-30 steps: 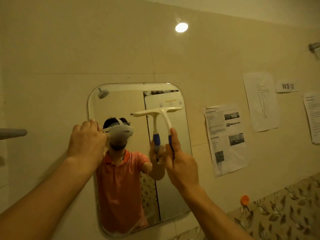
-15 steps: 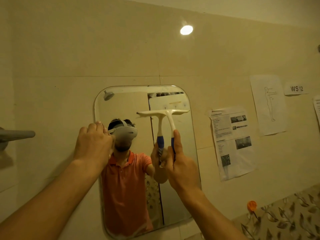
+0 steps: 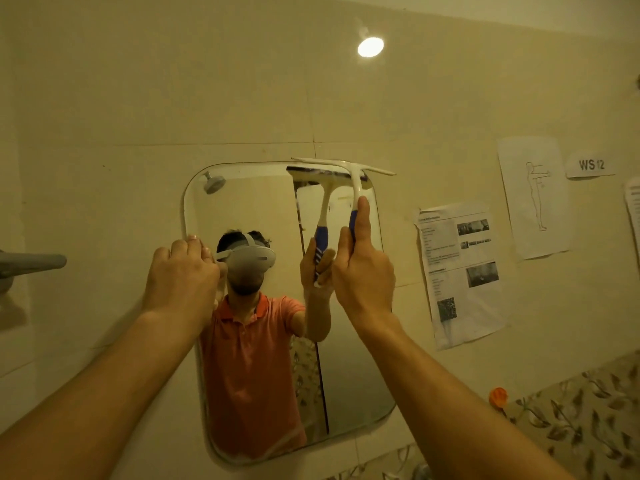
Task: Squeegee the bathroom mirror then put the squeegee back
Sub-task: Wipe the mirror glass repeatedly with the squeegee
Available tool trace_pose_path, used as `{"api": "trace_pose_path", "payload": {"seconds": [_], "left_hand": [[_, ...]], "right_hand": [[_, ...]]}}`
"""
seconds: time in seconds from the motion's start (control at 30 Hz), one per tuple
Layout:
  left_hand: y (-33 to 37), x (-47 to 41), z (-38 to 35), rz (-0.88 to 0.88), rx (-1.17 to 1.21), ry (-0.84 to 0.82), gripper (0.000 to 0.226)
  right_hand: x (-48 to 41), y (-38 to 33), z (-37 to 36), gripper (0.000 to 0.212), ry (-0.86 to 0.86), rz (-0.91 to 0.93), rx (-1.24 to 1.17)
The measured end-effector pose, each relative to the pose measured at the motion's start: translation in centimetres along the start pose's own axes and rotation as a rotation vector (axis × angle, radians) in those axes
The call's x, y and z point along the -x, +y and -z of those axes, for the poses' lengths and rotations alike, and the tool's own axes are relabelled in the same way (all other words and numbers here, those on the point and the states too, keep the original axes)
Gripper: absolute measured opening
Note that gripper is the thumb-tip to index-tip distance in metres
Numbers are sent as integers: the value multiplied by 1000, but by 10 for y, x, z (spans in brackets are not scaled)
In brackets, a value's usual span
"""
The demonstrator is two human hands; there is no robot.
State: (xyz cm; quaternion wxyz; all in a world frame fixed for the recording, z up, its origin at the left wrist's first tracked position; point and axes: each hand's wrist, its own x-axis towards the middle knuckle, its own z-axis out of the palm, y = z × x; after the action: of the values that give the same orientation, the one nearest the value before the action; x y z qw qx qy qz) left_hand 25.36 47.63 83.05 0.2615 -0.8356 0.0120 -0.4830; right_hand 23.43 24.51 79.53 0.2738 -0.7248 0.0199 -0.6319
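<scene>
Head view

- Mirror (image 3: 256, 202): rounded rectangle fixed to the tiled wall, centre of frame. It reflects the person and the tool.
- Squeegee (image 3: 356, 188): the task's thing, at the mirror's 1 o'clock corner. The blade lies level along the top edge, and its right end overhangs onto the tile. The handle points down toward 6 o'clock.
- Right hand (image 3: 363, 268): fingers wrapped round the blue handle, with one digit laid straight up the white stem.
- Left hand (image 3: 180, 271): at the mirror's 9 o'clock edge, fingers bent with their tips on the rim. I cannot tell whether they hook it or only press.
- Wall papers (image 3: 460, 271): taped at 3 o'clock of the mirror, close to the blade's overhanging end.
- Grey bar (image 3: 31, 263): at the far 9 o'clock of the frame.
- Risks, as judged:
  - The overhanging blade end may ride on the tile and lift the rubber, leaving a streak down the right side.
  - A sideways drift could smear water onto the papers.
  - The left fingertips may leave prints on the glass.
</scene>
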Motion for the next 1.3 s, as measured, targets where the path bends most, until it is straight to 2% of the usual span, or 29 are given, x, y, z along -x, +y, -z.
{"api": "trace_pose_path", "payload": {"seconds": [0.3, 0.43, 0.6, 0.73, 0.93, 1.3], "left_hand": [[0, 1, -1, 0, -17, 2, 76], [1, 1, 1, -4, -32, 1, 75], [2, 2, 2, 1, -23, 13, 72], [2, 3, 1, 7, -27, 21, 66], [1, 3, 10, -44, -36, 27, 39], [7, 1, 15, -19, -2, 10, 35]], "right_hand": [[8, 6, -9, 64, -23, 115, 21], [-7, 12, -8, 62, -63, 87, 74], [-10, 14, -2, 69, -122, 56, 132], [-9, 8, 12, 68, -178, 20, 149], [-11, -5, 39, 65, -268, -24, 180], [10, -9, 68, 61, -393, -93, 195]]}}
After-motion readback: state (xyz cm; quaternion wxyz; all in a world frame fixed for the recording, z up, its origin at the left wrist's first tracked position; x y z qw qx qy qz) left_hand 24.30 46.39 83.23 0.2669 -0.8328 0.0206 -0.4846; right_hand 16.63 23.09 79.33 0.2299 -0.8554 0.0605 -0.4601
